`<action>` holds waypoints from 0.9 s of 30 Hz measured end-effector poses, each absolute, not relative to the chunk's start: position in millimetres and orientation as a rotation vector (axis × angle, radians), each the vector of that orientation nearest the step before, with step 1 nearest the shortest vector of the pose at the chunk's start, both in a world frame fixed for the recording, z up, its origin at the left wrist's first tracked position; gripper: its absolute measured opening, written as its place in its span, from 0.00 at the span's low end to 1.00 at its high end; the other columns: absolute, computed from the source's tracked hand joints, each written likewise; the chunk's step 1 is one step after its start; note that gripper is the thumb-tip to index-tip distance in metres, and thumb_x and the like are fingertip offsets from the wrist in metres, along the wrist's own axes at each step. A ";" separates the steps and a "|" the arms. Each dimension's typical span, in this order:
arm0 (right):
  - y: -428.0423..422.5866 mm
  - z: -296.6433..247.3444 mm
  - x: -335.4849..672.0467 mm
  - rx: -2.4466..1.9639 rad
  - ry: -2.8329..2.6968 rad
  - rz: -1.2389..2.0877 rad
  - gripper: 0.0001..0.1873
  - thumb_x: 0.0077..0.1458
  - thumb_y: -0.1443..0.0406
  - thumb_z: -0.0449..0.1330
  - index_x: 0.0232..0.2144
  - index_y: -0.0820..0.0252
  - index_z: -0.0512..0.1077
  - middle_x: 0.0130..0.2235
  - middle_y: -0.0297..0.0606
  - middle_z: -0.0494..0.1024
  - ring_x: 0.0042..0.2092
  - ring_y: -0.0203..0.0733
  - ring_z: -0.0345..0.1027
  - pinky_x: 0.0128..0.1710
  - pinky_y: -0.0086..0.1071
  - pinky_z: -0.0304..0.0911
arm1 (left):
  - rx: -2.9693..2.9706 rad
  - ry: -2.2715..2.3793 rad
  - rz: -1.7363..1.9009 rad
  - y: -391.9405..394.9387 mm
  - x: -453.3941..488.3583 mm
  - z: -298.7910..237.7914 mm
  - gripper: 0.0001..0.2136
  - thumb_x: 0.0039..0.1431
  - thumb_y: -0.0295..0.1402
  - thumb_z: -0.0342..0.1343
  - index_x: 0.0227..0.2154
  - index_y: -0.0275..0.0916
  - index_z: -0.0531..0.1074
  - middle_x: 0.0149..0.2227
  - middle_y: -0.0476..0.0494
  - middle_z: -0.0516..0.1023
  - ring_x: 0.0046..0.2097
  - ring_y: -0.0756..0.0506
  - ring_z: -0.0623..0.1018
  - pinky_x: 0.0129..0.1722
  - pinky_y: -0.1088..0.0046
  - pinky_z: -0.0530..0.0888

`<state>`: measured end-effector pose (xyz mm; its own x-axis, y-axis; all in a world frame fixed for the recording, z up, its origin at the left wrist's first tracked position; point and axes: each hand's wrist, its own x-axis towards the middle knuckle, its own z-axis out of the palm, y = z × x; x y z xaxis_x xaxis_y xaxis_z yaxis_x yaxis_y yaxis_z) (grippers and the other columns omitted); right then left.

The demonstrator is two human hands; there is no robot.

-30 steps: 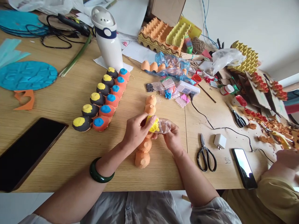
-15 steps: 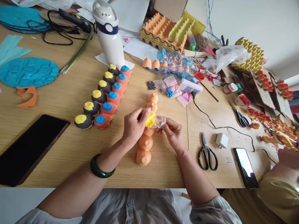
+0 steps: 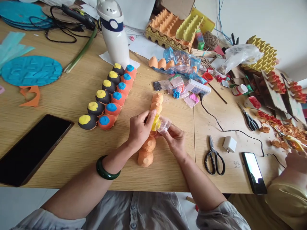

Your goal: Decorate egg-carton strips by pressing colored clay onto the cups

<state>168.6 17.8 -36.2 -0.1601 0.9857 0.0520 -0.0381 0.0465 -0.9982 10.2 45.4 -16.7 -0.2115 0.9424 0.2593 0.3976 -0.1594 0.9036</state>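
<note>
Between my two hands is a small clear plastic bag with yellow clay in it. My left hand pinches the clay end between thumb and fingers. At the other end, my right hand grips the crumpled plastic. Both hands are over a strip of orange egg-carton cups, whose middle they partly cover. To the left stand two painted rows of cups: a black row topped with yellow clay and a red row topped with blue clay.
Black-handled scissors, a white charger and a phone lie to the right, near another person's hand. A larger black phone is at left. Behind are a white bottle, a power strip and egg trays.
The clear end of the bag is more bunched up, and my right hand has moved slightly in towards my left. The whole view has shifted a little.
</note>
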 end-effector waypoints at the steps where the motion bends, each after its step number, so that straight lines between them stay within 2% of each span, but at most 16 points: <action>1: 15.7 -37.9 167.0 -1.076 -1.335 1.287 0.23 0.59 0.51 0.71 0.54 0.50 0.82 0.41 0.37 0.88 0.34 0.42 0.83 0.41 0.42 0.84 | 1.553 1.603 1.372 44.6 11.0 -17.4 0.22 0.68 0.44 0.53 0.19 0.40 0.64 0.17 0.53 0.64 0.22 0.53 0.60 0.24 0.74 0.59; 5: 10.6 -42.0 162.8 -1.134 -1.405 1.193 0.24 0.60 0.51 0.70 0.55 0.51 0.80 0.44 0.40 0.88 0.36 0.44 0.84 0.39 0.40 0.84 | 1.636 1.660 1.400 40.5 14.8 -20.3 0.24 0.70 0.44 0.52 0.18 0.40 0.65 0.16 0.52 0.66 0.21 0.53 0.61 0.25 0.73 0.58; 10: 9.7 -33.7 161.9 -1.089 -1.494 1.193 0.17 0.64 0.53 0.67 0.50 0.56 0.78 0.38 0.37 0.86 0.34 0.41 0.84 0.36 0.34 0.81 | 1.739 1.682 1.446 36.1 17.5 -20.8 0.23 0.71 0.41 0.50 0.18 0.40 0.65 0.16 0.51 0.67 0.20 0.52 0.60 0.25 0.71 0.57; 14: 8.1 -28.3 163.3 -1.110 -1.588 1.055 0.14 0.67 0.55 0.65 0.47 0.56 0.75 0.34 0.35 0.82 0.30 0.37 0.80 0.31 0.30 0.77 | 1.825 1.604 1.396 34.6 16.6 -17.2 0.24 0.71 0.41 0.51 0.17 0.40 0.61 0.15 0.52 0.63 0.21 0.53 0.58 0.25 0.72 0.56; 19: 8.5 -30.7 164.3 -1.148 -1.587 0.855 0.10 0.67 0.56 0.64 0.45 0.55 0.74 0.31 0.33 0.81 0.28 0.36 0.77 0.29 0.30 0.75 | 1.727 1.539 1.311 34.4 16.1 -11.8 0.24 0.70 0.46 0.51 0.18 0.40 0.59 0.16 0.53 0.62 0.21 0.52 0.61 0.25 0.72 0.58; 23: 10.9 -32.4 165.9 -1.147 -1.545 0.884 0.10 0.67 0.57 0.65 0.45 0.55 0.76 0.29 0.32 0.81 0.27 0.37 0.78 0.29 0.30 0.75 | 1.751 1.497 1.286 37.5 13.8 -12.8 0.26 0.70 0.48 0.51 0.18 0.40 0.60 0.15 0.52 0.63 0.20 0.52 0.61 0.24 0.72 0.57; 27: 12.4 -32.4 167.7 -1.161 -1.594 0.847 0.13 0.65 0.55 0.66 0.46 0.54 0.79 0.32 0.35 0.84 0.30 0.39 0.80 0.34 0.34 0.78 | 1.861 1.508 1.333 39.6 12.6 -17.7 0.26 0.74 0.46 0.47 0.18 0.40 0.63 0.15 0.51 0.64 0.20 0.52 0.59 0.24 0.71 0.56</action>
